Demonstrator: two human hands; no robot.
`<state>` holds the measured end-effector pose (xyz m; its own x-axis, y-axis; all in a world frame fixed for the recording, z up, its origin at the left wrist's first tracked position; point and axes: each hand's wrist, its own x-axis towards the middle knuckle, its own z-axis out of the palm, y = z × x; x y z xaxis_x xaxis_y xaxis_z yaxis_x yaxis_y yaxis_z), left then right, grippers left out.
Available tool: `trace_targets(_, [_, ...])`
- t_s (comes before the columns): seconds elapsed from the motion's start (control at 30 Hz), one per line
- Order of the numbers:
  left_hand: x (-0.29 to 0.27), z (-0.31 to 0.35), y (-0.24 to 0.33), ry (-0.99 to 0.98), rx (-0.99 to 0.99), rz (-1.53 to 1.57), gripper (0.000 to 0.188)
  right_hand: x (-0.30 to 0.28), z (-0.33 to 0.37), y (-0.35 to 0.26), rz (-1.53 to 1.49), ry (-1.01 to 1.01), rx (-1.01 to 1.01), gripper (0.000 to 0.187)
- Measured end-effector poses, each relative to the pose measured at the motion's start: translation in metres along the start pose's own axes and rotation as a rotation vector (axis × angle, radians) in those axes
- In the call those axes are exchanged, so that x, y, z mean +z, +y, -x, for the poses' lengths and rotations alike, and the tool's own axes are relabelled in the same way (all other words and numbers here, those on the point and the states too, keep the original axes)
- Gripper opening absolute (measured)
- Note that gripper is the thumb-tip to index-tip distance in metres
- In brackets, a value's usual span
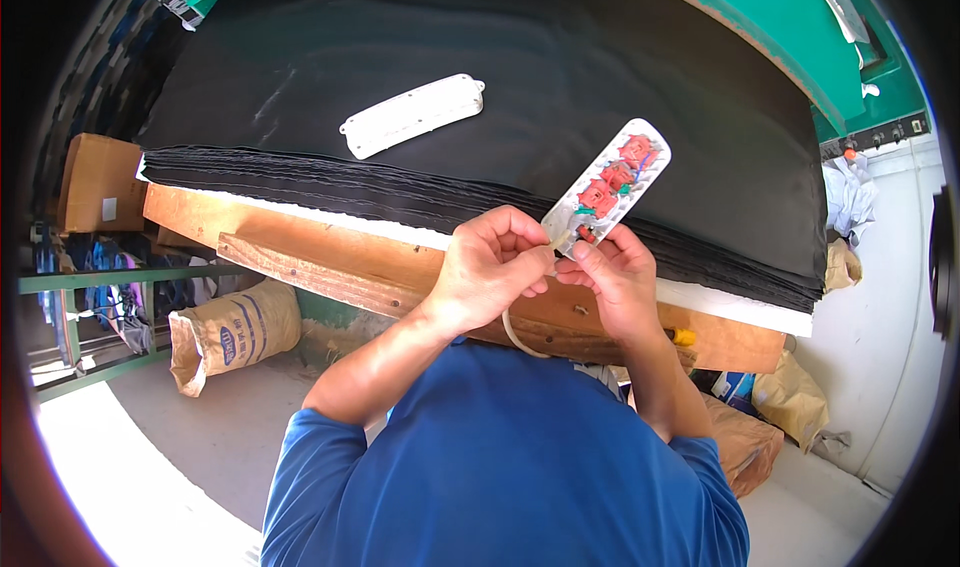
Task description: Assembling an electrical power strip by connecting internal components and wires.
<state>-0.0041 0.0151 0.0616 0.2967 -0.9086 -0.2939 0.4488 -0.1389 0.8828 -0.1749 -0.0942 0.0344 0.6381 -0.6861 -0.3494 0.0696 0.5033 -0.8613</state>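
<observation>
An opened white power strip (612, 173) tilts up to the right between my hands, its inside facing up. Red socket parts (599, 197) and short green and blue wires show in it. My right hand (615, 274) grips its near end, thumb on top. At the same end my left hand (490, 272) is closed in a pinch at the pale cable (518, 339), which loops down below the hands. Fingers partly hide the point where the cable enters. Further off, the separate white cover (414, 115) lies on the black sheets.
A thick stack of black sheets (560, 67) lies on a wooden-edged table (330, 277). Green machinery (740, 17) borders the far side. Paper sacks (235, 332) and a cardboard box (97, 182) stand at the left; another sack (792, 397) is at the right.
</observation>
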Motion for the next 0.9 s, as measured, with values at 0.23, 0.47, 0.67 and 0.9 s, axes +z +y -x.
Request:
trace_targets(0.23, [-0.015,0.013,0.011,-0.049,-0.136,0.036,0.01,-0.009,0.001,-0.002,0.175,0.055,-0.203,0.026])
trace_targets(0.47, [-0.03,0.003,-0.004,-0.166,-0.099,-0.225,0.017,-0.019,-0.008,-0.019,0.251,0.088,-0.306,0.023])
trace_targets(0.67, [0.002,-0.015,0.014,-0.021,0.201,-0.371,0.017,-0.011,-0.015,-0.023,0.251,0.085,-0.32,0.023])
trace_targets(0.9, [0.011,-0.058,0.011,-0.034,0.141,-0.379,0.021,-0.007,-0.018,-0.018,0.253,0.047,-0.342,0.026])
